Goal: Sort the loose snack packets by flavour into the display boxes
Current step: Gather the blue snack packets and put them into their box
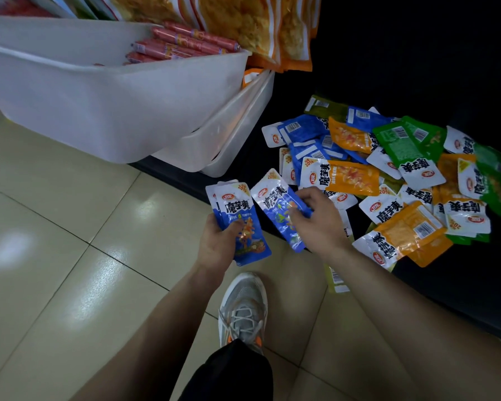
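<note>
My left hand [219, 244] grips a small stack of blue snack packets [237, 209], faces up, over the tiled floor. Just to its right, my right hand [315, 218] pinches one more blue packet [278, 209], tilted and close to the stack. A loose pile of packets [388, 175] lies on the dark low shelf at the right: blue ones [304, 131] at its left, orange ones [353, 175] through the middle, green ones [399, 143] at the far right. No display boxes are in view.
Stacked white plastic bins [113, 111] jut out at the upper left; the top one holds red sausages [182, 43]. Orange snack bags [258, 27] hang behind them. The shelf's front edge [431, 296] runs diagonally. My grey shoe [243, 311] stands on the beige tiles.
</note>
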Motion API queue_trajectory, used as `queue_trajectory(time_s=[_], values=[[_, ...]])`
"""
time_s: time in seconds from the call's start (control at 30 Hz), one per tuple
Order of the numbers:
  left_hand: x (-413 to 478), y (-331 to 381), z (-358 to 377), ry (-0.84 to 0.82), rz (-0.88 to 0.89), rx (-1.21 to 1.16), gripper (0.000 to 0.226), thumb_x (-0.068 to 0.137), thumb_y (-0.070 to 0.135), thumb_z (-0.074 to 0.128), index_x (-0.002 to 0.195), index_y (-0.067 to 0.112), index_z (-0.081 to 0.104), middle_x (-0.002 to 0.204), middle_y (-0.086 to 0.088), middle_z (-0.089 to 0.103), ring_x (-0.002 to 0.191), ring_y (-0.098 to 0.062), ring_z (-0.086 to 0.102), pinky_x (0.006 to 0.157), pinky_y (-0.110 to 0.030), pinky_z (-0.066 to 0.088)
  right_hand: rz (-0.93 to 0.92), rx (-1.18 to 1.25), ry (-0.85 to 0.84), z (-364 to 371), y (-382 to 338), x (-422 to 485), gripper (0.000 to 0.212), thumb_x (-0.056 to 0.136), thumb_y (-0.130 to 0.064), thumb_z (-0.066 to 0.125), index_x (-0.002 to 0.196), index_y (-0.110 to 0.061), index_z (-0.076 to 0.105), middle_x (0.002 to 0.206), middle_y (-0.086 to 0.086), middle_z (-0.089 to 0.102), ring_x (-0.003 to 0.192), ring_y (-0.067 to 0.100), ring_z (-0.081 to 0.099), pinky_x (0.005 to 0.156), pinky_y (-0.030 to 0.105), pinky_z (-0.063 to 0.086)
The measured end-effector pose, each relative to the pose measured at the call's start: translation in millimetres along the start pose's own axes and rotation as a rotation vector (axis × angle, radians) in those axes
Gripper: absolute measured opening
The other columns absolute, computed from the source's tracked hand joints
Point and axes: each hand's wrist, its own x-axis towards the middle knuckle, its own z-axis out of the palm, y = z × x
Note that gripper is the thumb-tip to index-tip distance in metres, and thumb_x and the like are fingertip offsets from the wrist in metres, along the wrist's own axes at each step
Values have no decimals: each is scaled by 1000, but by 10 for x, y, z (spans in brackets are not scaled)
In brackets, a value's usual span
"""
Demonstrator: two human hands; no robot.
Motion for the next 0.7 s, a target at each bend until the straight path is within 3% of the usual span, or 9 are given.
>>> queue_trajectory(time_s=[0.1, 0.2, 0.33, 0.43, 0.53, 0.6, 0.7], values=[[-23, 61, 137, -55, -19, -85, 27, 96, 7, 61, 122, 11, 56, 112, -11, 72, 96, -32, 73, 85, -53, 59, 141, 174, -47, 15, 29, -95, 19, 94, -14, 68, 106, -23, 56, 99, -3, 71, 86, 18, 71, 73, 37, 58], [-25, 52, 181, -58, -4, -69, 22, 98, 10, 59, 119, 14, 55, 109, -7, 73, 93, -27, 73, 83, -49, 60, 184, 250, -13, -10, 58, -124, 22, 92, -12, 71, 112, -14, 60, 94, -2, 74, 82, 12, 73, 76, 38, 60], [-17, 37, 166, -56, -3, -62, 17, 99, 10, 58, 114, 18, 55, 107, -5, 72, 88, -22, 73, 77, -42, 60, 241, 414, 23, -54, 54, -128, 21, 92, -9, 71, 111, -11, 63, 89, -7, 75, 80, 8, 74, 63, 27, 61], [-71, 64, 262, -119, -8, -132, 17, 100, 8, 56, 116, 13, 58, 107, -9, 73, 85, -24, 74, 76, -44, 62, 171, 305, -9, 6, 43, -131, 18, 87, -14, 77, 97, -19, 65, 87, -2, 75, 84, 16, 74, 74, 35, 62], [-120, 73, 350, -180, 7, -135, 28, 101, 23, 56, 126, 9, 55, 112, -13, 73, 92, -31, 74, 78, -47, 62, 144, 203, 14, 80, 33, -129, 21, 79, -25, 85, 88, -23, 65, 83, 1, 71, 80, 19, 73, 70, 40, 62], [-128, 82, 339, -205, 38, -114, 37, 97, 27, 61, 129, 8, 54, 112, -13, 74, 94, -32, 74, 78, -47, 62, 146, 162, 21, 67, 41, -121, 24, 77, -32, 86, 86, -22, 66, 79, -1, 70, 73, 12, 71, 61, 33, 59], [-110, 82, 296, -223, 73, -53, 37, 91, 17, 71, 124, 9, 55, 110, -11, 74, 93, -28, 75, 74, -43, 62, 63, 7, -5, -37, 58, -95, 22, 78, -39, 84, 84, -24, 68, 72, -6, 68, 63, 2, 63, 52, 18, 47]])
